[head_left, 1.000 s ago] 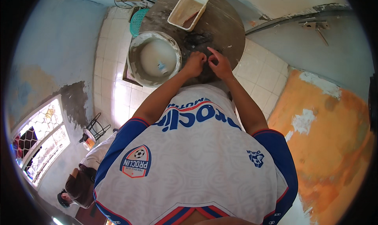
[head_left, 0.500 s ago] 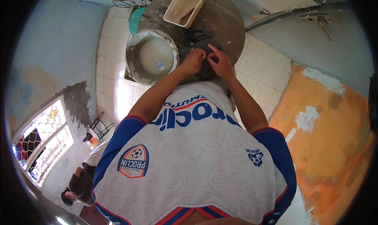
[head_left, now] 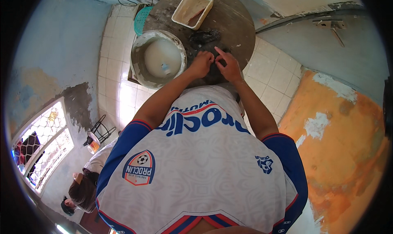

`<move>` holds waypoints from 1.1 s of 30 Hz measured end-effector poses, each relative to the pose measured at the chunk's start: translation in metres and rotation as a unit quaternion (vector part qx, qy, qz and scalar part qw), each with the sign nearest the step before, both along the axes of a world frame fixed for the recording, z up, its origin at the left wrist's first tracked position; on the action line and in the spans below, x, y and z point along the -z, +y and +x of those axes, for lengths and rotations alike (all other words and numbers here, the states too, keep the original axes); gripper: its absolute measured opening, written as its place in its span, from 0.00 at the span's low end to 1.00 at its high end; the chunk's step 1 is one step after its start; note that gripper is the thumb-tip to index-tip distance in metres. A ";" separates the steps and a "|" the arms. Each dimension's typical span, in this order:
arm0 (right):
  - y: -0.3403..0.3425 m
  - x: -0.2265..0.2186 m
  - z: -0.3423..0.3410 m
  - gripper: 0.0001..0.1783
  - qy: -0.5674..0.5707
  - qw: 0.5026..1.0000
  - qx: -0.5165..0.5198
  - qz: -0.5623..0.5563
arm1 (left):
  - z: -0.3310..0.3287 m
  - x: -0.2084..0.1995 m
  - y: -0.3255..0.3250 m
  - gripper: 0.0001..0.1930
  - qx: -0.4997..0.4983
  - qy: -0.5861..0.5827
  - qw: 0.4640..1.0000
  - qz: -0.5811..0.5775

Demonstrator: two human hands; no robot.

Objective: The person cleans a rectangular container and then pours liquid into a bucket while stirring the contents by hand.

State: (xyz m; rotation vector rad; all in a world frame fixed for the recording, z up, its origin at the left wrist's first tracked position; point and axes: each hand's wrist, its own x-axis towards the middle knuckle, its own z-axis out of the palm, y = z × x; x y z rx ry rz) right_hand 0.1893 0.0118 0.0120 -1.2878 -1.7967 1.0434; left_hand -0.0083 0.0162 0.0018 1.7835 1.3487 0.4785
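Note:
Over the near part of a round dark table, my left hand (head_left: 202, 65) is closed with its fingers curled in. Close beside it, my right hand (head_left: 229, 65) has thumb and fingers bent toward the left hand, with one finger sticking out. The fingertips nearly meet; whatever they grip is too small or too dark to make out. Just beyond the hands lies a crumpled black thing (head_left: 204, 37), perhaps plastic. Left of my left hand stands a wide, crusted bucket (head_left: 138, 62) holding cloudy pale liquid, with a small bluish-white object (head_left: 165, 67) in it.
A dirty white rectangular tub (head_left: 182, 10) with a reddish-brown strip inside sits at the table's (head_left: 239, 19) far side. A teal plastic piece (head_left: 141, 20) shows behind the bucket. Another person (head_left: 84, 191) is at lower left, near a barred window. An orange patchy wall (head_left: 339, 140) rises on the right.
My hands keep nearly the same pose and place. The view has shifted slightly, and the person at lower left appears a little farther left.

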 end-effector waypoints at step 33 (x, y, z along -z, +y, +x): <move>-0.008 0.031 -0.030 0.25 0.069 0.987 0.087 -0.116 | 0.001 0.011 -0.001 0.03 -0.014 0.046 0.999 0.007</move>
